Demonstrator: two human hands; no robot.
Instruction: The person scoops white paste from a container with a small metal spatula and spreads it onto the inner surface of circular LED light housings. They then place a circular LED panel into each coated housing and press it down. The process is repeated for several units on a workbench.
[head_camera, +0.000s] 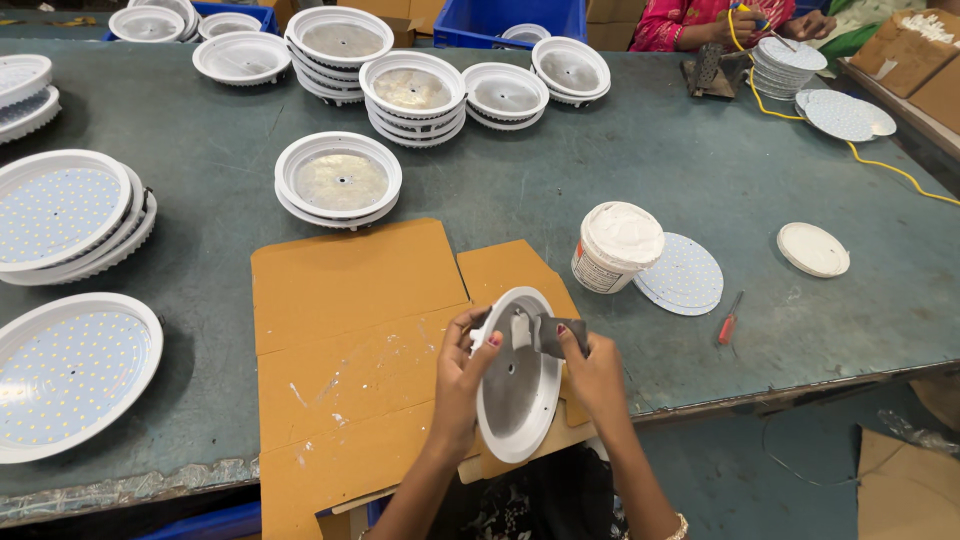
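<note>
Your left hand (462, 365) grips the left rim of a round white lamp housing (515, 385), fingers curled over the edge. Your right hand (590, 365) is closed on a small grey spreader (555, 332), pressing it to the housing's inner metal plate near the top. The housing is tilted up on edge, at 6 o'clock on the surface (620, 160), over a flattened brown cardboard sheet (345, 340).

Handling, as a guess: rigid plastic ring with a thin metal disc, light, not slippery at the ribbed rim. Hold it by the rim, opposite sides; keep fingers off the pasted centre.

Around you:
- White paste tub (615, 245), open, at 1 o'clock, sitting partly on a round LED board (690, 275).
- Red screwdriver (728, 320) at 2 o'clock, loose tub lid (812, 248) beyond it.
- One stacked housing pair (338, 180) at 11 o'clock; more stacks (415, 95) at 12 o'clock.
- Finished LED panels (65, 375) at 9 o'clock, another pile (65, 215) at 10 o'clock.
- Another person's hands (745, 25) at 1 o'clock far edge, working on a stack of boards (790, 62), yellow cable (880, 160) trailing right.
- Blue crate (510, 20) behind the stacks.
</note>
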